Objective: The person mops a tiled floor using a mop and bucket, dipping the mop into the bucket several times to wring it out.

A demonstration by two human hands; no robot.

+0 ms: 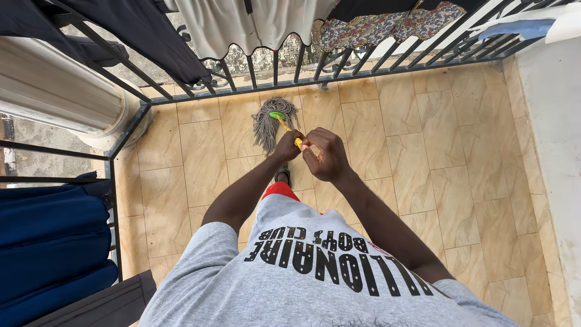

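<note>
Head view looks straight down on our own two hands, which meet in front of the chest above a tiled balcony floor [423, 157]. We hold a mop handle [298, 142], a thin yellow stick seen almost end-on, so only a short part of it shows between the hands. Our left hand [287, 146] is closed around the handle on its lower side, with the fingers wrapped and the knuckles turned up. Our right hand [327, 154] is closed too, the fingers curled tight over the top end of the handle, just beside the left hand and touching it. The grip of both hands is firm on the stick, as far as we can see from this angle.

The mop head [266, 124] lies on the floor past the hands, near the railing [275, 75]. It is a bundle of grey strings spread flat on the tiles, with a green socket [278, 115] where the handle goes in. The handle slopes from the socket up to our hands.

Under the hands a sandal [282, 175] shows on one foot, and red shorts [279, 190] above a grey shirt [315, 278]. Clothes [242, 24] hang over the black railing at the top. A blue cloth [48, 242] hangs at the left, and a white wall [554, 139] closes the right side.
</note>
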